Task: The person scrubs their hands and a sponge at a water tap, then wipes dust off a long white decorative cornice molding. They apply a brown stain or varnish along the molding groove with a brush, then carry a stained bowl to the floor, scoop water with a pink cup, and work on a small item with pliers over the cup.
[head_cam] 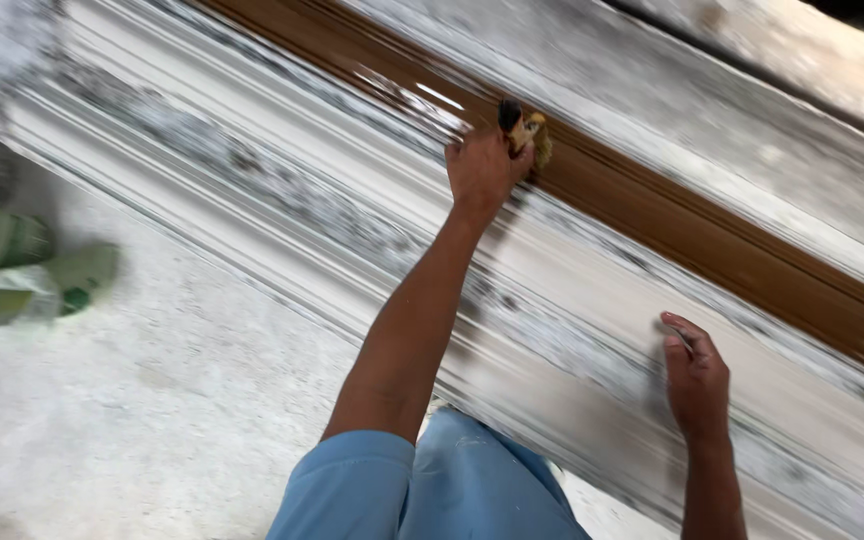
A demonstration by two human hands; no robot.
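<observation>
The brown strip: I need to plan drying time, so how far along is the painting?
Done: the brown strip looks coated and glossy along its visible run. In hand: the left hand presses a paintbrush onto it, while the right hand rests on the moulding. Left: the surrounding ridged moulding remains bare, whitish and patchy.

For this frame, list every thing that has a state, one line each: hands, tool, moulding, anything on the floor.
Left hand: closed around the brush handle.
Small paintbrush with yellowish bristles: bristles pressed on the brown band.
Right hand: flat on the moulding, holding nothing.
Long white ridged moulding: scuffed, one glossy brown painted band.
Green-and-white sack on the floor: lying on its side, blurred.
</observation>
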